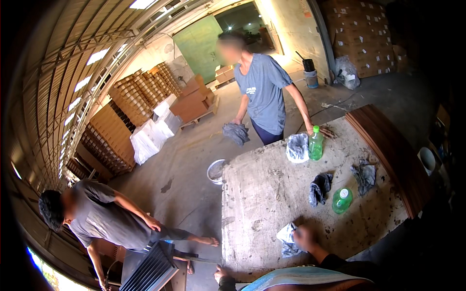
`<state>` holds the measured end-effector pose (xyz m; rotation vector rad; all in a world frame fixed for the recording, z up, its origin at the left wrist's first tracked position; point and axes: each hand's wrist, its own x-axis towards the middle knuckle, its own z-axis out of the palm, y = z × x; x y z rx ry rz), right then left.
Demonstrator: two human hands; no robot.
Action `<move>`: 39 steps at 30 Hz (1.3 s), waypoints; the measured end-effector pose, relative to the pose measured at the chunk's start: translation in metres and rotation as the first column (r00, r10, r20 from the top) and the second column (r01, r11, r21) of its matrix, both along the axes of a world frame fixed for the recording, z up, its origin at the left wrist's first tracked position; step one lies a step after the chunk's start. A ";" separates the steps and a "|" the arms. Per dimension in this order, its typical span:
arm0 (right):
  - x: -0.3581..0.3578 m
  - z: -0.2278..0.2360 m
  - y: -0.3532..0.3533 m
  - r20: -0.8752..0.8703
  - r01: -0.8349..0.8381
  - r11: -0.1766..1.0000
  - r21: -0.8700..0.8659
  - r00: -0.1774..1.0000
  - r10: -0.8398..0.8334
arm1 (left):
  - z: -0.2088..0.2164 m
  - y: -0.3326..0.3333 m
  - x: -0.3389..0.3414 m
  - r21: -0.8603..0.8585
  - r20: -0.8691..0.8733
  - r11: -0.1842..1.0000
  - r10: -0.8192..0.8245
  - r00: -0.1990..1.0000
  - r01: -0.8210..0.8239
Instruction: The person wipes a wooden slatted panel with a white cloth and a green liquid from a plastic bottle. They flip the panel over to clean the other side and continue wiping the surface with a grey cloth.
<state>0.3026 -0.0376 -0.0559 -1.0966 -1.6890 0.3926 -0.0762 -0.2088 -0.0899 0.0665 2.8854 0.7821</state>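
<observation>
My right hand (305, 238) is closed on a crumpled white and blue-grey cloth (290, 243) near the front of the worktable; motion blurs its fingers. At the table's near left corner my left hand (221, 273) is curled, close to the end of a thin strip (201, 261) reaching in from the left. What it grips there, I cannot make out. Beyond my right hand stands a green bottle with a white cap (342, 200). Two dark, crumpled rags lie around it, one rag (320, 189) to its left and another rag (365, 176) farther right.
Across the stained table (257, 203), a person in a blue shirt (264, 89) holds a grey rag (236, 134), beside a green bottle (315, 144) and cloth-filled white container (297, 148). Brown boards (388, 160) line the right edge. Another person (116, 213) bends over slatted dark panels (150, 269).
</observation>
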 end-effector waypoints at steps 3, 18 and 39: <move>0.001 0.005 0.000 0.007 -0.011 0.999 -0.034 1.000 0.011 | 0.005 0.002 0.002 -0.027 0.018 0.999 0.040 0.999 -0.039; -0.002 0.010 0.000 -0.011 -0.003 1.000 -0.006 1.000 0.003 | 0.019 0.001 0.007 -0.051 0.057 0.998 0.025 0.998 -0.022; -0.001 0.001 0.002 -0.015 0.012 0.999 0.036 1.000 -0.012 | 0.000 0.001 0.000 -0.064 -0.010 0.997 -0.033 0.999 0.032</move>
